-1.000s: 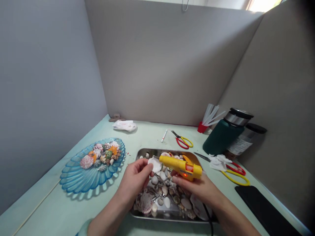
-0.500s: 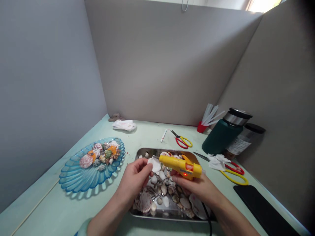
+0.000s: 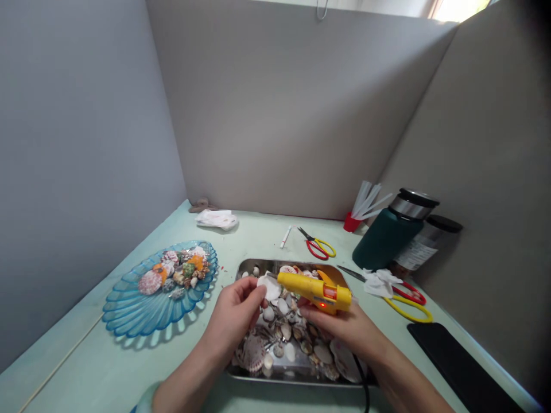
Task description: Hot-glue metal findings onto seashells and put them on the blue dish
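Between the thumb and fingers of my left hand [image 3: 239, 310] is a white seashell [image 3: 270, 288], its pale inner face turned up. My right hand [image 3: 333, 322] is wrapped round a yellow hot glue gun [image 3: 312, 288] with a red light lit on its side. The gun's nozzle points left and sits at the shell's upper edge; whether it touches, I cannot tell. Below both hands lies a metal tray [image 3: 301, 378] with many loose shells, among them a large ribbed scallop shell [image 3: 251, 353]. A black cord [image 3: 364, 381] hangs down by my right wrist.
A blue scalloped glass dish [image 3: 142, 318] with colourful shells stands left. Behind the tray lie small scissors [image 3: 317, 245] and a white stick [image 3: 286, 237]. To the right are glue sticks in a red cup [image 3: 352, 222], a green bottle [image 3: 387, 238], larger scissors [image 3: 408, 308] and a black slab [image 3: 460, 367].
Almost nothing differs. The view has shifted very slightly, while both hands, the shell and the glue gun keep the same pose.
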### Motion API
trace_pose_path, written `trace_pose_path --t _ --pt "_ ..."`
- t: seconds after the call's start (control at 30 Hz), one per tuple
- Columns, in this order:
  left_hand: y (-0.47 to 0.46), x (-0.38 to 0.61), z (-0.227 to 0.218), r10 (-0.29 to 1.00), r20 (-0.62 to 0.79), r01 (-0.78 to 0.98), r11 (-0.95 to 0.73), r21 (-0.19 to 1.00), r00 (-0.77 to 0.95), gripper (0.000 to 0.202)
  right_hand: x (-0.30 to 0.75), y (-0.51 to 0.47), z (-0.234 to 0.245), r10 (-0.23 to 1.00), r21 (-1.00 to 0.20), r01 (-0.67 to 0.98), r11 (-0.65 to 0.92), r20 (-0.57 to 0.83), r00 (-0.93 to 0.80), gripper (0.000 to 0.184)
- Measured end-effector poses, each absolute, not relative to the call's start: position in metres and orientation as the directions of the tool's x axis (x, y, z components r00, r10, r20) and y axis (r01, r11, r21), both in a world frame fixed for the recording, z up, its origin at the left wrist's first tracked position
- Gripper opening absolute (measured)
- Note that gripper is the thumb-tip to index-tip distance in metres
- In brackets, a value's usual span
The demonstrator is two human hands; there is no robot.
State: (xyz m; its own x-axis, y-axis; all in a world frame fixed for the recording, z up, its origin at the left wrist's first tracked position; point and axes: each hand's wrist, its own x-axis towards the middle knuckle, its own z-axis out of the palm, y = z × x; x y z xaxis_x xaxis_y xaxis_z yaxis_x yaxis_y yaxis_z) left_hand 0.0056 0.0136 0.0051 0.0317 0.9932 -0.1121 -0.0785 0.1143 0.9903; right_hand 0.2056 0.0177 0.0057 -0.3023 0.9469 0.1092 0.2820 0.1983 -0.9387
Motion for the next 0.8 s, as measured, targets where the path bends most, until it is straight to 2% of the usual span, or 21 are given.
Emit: trace_pose_path --t 0.33,0.57,0.8 --pt "0.0126 0.0055 0.0052 0.995 -0.091 -0.032 0.092 0.995 0.046 0.025 0.2056 0.0178 0.0063 0.954 -0.951 0.263 0.166 0.088 -0.285 0.016" --pt "0.0125 0.0018 0.005 0.992 -0.127 -0.148 0.128 0.981 0.016 0.022 0.2097 0.0182 0.0032 0.971 -0.981 0.183 0.068 0.022 -0.239 0.018" --pt "0.0133 0.0015 0.007 0.99 -0.139 -0.207 0.143 0.968 0.032 0.022 0.2096 0.0176 0.0035 0.961 -0.974 0.218 0.062 0.0 -0.275 0.018"
